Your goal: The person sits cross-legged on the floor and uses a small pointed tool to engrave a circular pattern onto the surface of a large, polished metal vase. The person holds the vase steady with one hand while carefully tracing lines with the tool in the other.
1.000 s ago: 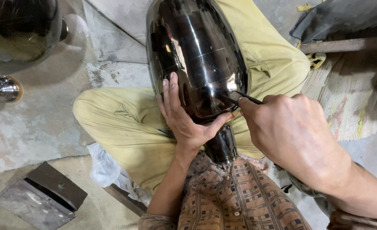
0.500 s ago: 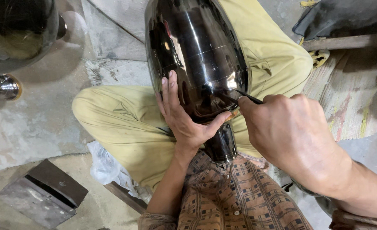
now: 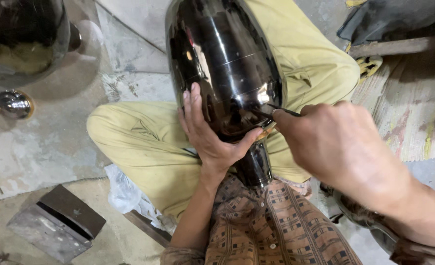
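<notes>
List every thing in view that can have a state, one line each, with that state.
Left hand: open, palm flat against the vessel.
Right hand: closed on the thin dark tool.
Thin dark tool: tip touching the vessel.
Polished metal vessel: lying across the lap, neck toward the person.
Metal block: resting on the floor, untouched.
Small metal knob: on the floor, untouched.

The big metal pot (image 3: 222,64) is shiny black with thin pale lines going around it. The pants (image 3: 143,142) are yellow-green. The shirt (image 3: 276,225) is brown with a dark checked pattern. The floor (image 3: 40,142) is grey. The small ball (image 3: 13,104) is shiny silver.
</notes>
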